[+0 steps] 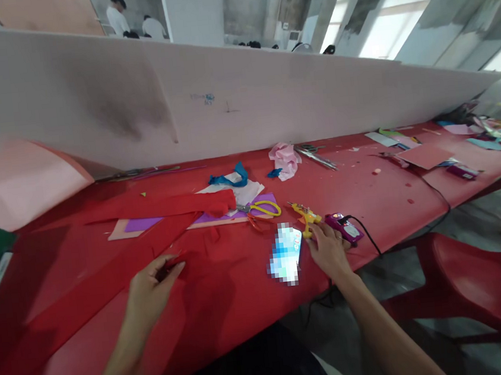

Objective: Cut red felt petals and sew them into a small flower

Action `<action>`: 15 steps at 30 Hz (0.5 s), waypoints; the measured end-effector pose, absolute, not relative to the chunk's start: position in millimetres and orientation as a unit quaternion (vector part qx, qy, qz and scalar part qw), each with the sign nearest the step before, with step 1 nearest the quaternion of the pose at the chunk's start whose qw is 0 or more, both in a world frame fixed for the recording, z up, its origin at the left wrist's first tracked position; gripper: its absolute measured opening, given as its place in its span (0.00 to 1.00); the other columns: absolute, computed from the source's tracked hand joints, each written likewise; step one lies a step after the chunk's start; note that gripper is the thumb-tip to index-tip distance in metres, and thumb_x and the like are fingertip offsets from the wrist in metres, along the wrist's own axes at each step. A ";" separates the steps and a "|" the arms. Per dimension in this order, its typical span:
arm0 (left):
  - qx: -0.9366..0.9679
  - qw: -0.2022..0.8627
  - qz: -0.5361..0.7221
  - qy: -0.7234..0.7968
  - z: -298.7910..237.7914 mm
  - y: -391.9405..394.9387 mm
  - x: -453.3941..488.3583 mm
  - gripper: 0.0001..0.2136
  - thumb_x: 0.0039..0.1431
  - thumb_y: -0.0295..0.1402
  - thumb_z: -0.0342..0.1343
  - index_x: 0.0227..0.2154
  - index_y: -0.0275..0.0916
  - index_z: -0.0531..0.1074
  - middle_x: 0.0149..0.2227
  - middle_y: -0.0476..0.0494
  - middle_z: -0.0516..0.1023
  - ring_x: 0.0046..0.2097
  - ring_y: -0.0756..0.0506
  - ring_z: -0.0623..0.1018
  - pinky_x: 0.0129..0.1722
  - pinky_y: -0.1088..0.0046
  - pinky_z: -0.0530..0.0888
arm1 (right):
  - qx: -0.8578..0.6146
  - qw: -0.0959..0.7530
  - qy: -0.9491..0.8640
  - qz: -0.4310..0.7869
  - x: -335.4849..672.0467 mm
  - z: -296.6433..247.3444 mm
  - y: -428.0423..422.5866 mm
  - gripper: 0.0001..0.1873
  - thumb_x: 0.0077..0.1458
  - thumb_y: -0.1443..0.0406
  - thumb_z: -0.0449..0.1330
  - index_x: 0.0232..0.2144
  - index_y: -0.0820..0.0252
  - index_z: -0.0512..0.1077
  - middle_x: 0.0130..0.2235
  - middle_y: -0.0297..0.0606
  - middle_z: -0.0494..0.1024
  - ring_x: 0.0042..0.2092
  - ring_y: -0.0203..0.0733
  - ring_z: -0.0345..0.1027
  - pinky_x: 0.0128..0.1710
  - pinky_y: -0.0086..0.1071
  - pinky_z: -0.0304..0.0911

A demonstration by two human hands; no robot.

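**Head view: hands at the red sheet and the glue gun**

Left hand [153,284]: thumb and fingers closed in a pinch on a fold of the long red paper sheet [87,300], which spreads away to the left and ahead of it.

Right hand [329,251]: open, palm down on the red plastic counter [368,199], nothing gripped. Its fingertips are at the yellow plastic glue gun [306,214].

A glowing rectangular phone [287,254] lies just left of this hand, and a purple plastic device with a black cord [344,227] lies just right. Yellow-handled scissors [264,209] lie farther ahead-left.
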State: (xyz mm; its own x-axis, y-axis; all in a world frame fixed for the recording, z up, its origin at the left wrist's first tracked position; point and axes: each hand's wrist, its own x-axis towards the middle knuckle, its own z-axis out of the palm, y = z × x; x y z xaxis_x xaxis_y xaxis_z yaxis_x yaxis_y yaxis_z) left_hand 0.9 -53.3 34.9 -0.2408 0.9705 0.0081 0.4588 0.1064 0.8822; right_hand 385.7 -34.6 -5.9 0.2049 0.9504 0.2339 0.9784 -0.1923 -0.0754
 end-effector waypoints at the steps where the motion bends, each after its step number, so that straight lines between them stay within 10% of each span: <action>1: 0.526 0.315 0.413 0.674 34.6 -54.2 0.1 0.13 0.44 0.42 0.59 0.31 0.40 0.76 0.31 0.46 0.81 0.33 0.41 0.78 0.34 0.68 0.74 | -0.764 0.130 -0.628 -0.078 379.2 -5.4 -42.6 0.22 0.60 0.61 0.49 0.55 0.57 0.64 0.55 0.49 0.67 0.53 0.58 0.59 0.47 0.49 0.53; 8: 0.508 0.336 0.432 0.665 28.6 -56.8 -4.0 0.13 0.45 0.41 0.59 0.32 0.39 0.76 0.30 0.45 0.80 0.33 0.42 0.77 0.36 0.67 0.72 | -0.725 0.169 -0.668 0.005 325.9 -17.6 -108.9 0.42 0.48 0.47 0.59 0.62 0.50 0.51 0.59 0.49 0.62 0.56 0.66 0.55 0.48 0.59 0.54; 15: 0.455 0.463 0.459 0.607 39.0 -49.5 13.9 0.11 0.44 0.38 0.62 0.30 0.38 0.77 0.29 0.46 0.79 0.31 0.46 0.75 0.32 0.71 0.70 | -0.564 0.381 -0.694 0.235 249.1 1.3 -80.2 0.32 0.55 0.56 0.57 0.60 0.53 0.55 0.58 0.47 0.63 0.59 0.53 0.55 0.56 0.51 0.53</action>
State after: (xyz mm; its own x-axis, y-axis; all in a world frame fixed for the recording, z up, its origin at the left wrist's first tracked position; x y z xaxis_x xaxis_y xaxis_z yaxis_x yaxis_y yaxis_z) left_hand 13.9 -49.5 39.0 -0.1578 0.9770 -0.1434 0.1274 0.1642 0.9782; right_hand 249.1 -80.2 1.3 -0.0739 0.9618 0.2634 0.6046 0.2533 -0.7552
